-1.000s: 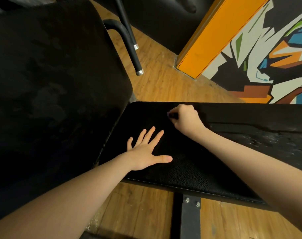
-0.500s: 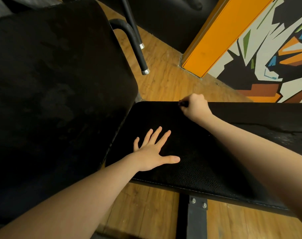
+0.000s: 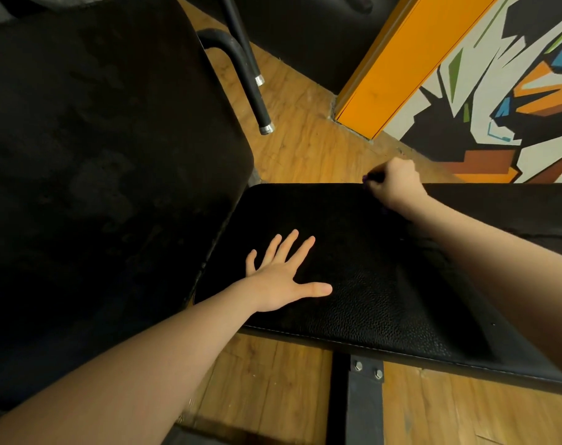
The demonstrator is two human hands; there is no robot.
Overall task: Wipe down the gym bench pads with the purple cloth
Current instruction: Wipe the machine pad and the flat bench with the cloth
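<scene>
The black seat pad [image 3: 363, 284] of the gym bench runs across the middle of the view. The larger black back pad [image 3: 97, 155] fills the left side. My left hand [image 3: 283, 277] lies flat on the seat pad with its fingers spread. My right hand [image 3: 393, 184] is curled at the pad's far edge and grips the purple cloth [image 3: 368, 178]. Only a dark purple sliver of the cloth shows beside the knuckles; the rest is hidden in the fist.
A black metal bench frame [image 3: 360, 403] with bolts runs under the seat over the wooden floor [image 3: 305, 146]. Two black tube legs with metal tips [image 3: 263, 123] stand behind the back pad. An orange post [image 3: 392, 69] and a painted mural wall [image 3: 498, 101] lie beyond.
My right hand has slid with the cloth from the middle of the seat pad out to its far edge. My left hand has stayed flat in place.
</scene>
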